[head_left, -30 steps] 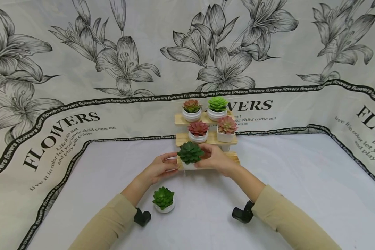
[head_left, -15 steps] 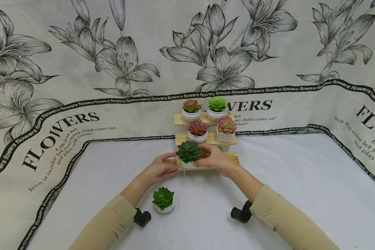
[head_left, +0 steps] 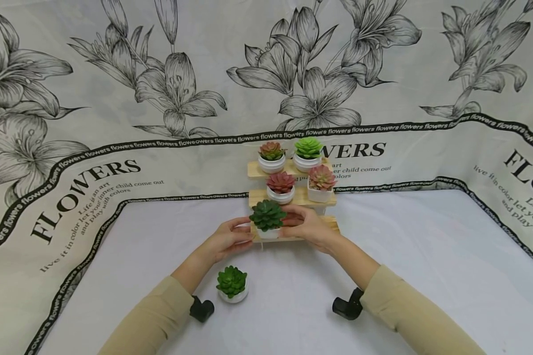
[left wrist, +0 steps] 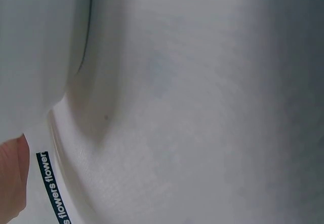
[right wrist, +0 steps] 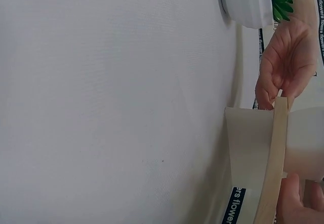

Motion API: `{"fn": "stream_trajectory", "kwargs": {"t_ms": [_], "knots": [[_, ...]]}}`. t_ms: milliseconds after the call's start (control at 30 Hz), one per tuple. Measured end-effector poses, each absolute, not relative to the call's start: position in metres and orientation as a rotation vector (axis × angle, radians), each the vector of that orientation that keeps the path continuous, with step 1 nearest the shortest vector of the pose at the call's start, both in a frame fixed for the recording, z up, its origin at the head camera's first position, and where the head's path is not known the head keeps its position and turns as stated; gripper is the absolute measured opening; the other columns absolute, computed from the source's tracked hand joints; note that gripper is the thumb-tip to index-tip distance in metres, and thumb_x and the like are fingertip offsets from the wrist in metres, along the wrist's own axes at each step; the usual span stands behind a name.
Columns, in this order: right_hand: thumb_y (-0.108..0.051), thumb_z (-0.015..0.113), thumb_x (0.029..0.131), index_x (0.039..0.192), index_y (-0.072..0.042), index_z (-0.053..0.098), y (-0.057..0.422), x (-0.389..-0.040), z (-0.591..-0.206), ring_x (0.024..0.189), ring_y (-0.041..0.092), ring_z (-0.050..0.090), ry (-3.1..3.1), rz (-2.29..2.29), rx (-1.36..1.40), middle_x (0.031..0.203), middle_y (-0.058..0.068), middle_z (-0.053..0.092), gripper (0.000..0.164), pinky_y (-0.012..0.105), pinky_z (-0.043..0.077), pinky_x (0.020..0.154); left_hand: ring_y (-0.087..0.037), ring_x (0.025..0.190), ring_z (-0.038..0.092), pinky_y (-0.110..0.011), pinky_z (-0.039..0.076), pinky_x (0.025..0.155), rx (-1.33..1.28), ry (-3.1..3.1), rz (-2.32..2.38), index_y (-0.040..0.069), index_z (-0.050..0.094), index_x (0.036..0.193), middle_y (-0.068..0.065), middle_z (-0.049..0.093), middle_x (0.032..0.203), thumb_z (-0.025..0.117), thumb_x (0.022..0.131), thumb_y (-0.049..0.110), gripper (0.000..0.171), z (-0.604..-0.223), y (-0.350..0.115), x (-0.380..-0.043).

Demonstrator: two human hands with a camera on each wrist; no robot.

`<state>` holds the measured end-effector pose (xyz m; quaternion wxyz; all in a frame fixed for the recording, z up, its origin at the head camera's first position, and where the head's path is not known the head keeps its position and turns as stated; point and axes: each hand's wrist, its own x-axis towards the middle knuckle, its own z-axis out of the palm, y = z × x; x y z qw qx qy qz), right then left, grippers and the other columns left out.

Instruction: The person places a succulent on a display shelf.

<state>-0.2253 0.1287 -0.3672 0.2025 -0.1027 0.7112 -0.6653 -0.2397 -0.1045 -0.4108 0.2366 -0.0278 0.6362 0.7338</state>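
Note:
A dark green succulent in a white pot stands at the left end of a three-tier wooden plant stand's lowest board. My right hand holds the pot from its right side, thumb at the near side and fingers reaching behind. My left hand pinches the left end of that board; the right wrist view shows its fingertips at the wood's end. A bright green succulent in a round white pot sits on the table in front of the left hand.
Two succulents, reddish-green and light green, occupy the top tier. A red one and a pink one stand on the middle tier. Behind the stand hangs a flower-print cloth. Black wrist cameras show beneath both forearms.
The dark green succulent has shifted slightly left and settled on the lowest board. My right thumb has slid back from the pot's front toward its side. The left hand stays put.

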Motion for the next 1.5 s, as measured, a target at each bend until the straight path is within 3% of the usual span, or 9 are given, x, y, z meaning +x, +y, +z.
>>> {"fn": "stream_trajectory", "kwargs": {"t_ms": [167,533,767,1000,1300,1500], "knots": [[0.002,0.067,0.081,0.137,0.007,0.035,0.136,-0.222,-0.368,0.109,0.025,0.052,1.988,-1.865,-0.337,0.123,0.02,0.051,0.065,0.027,0.051,0.085,-0.018,0.093,0.058,-0.033,0.052,0.086,-0.078,1.74,2.011,0.001,0.035,0.141,-0.024,0.042,0.132,0.054,0.088,-0.01,0.057,-0.41,-0.105,-0.24],[0.003,0.07,0.078,0.133,0.011,0.04,0.15,-0.208,-0.369,0.109,0.032,0.053,1.963,-1.861,-0.363,0.124,0.029,0.049,0.063,0.027,0.053,0.082,-0.017,0.091,0.058,-0.033,0.052,0.086,-0.084,1.747,2.009,0.001,0.035,0.141,-0.024,0.043,0.131,0.053,0.088,-0.011,0.057,-0.407,-0.104,-0.238],[0.002,0.072,0.077,0.131,0.014,0.04,0.153,-0.196,-0.372,0.099,0.022,0.058,1.949,-1.83,-0.424,0.117,0.026,0.051,0.063,0.029,0.054,0.08,-0.018,0.092,0.058,-0.033,0.052,0.086,-0.085,1.742,2.014,0.0,0.034,0.141,-0.024,0.043,0.131,0.053,0.088,-0.011,0.057,-0.407,-0.104,-0.239],[-0.002,0.071,0.078,0.131,0.012,0.04,0.143,-0.182,-0.377,0.108,0.037,0.051,1.902,-1.765,-0.478,0.116,0.023,0.05,0.063,0.029,0.053,0.081,-0.02,0.096,0.057,-0.035,0.051,0.089,-0.083,1.737,2.012,0.001,0.035,0.141,-0.024,0.042,0.133,0.054,0.088,-0.01,0.057,-0.409,-0.105,-0.239],[-0.003,0.072,0.076,0.13,0.01,0.044,0.122,-0.171,-0.389,0.109,0.043,0.048,1.818,-1.738,-0.564,0.115,0.026,0.05,0.062,0.032,0.051,0.084,-0.021,0.099,0.056,-0.036,0.05,0.09,-0.07,1.741,2.015,0.001,0.035,0.141,-0.025,0.043,0.134,0.054,0.089,-0.009,0.056,-0.41,-0.104,-0.239],[-0.003,0.072,0.076,0.13,0.008,0.045,0.108,-0.169,-0.398,0.109,0.038,0.051,1.794,-1.708,-0.55,0.118,0.026,0.05,0.061,0.033,0.051,0.085,-0.021,0.098,0.058,-0.037,0.05,0.091,-0.051,1.752,2.016,0.0,0.035,0.141,-0.026,0.042,0.134,0.054,0.089,-0.009,0.056,-0.409,-0.104,-0.238]]}}
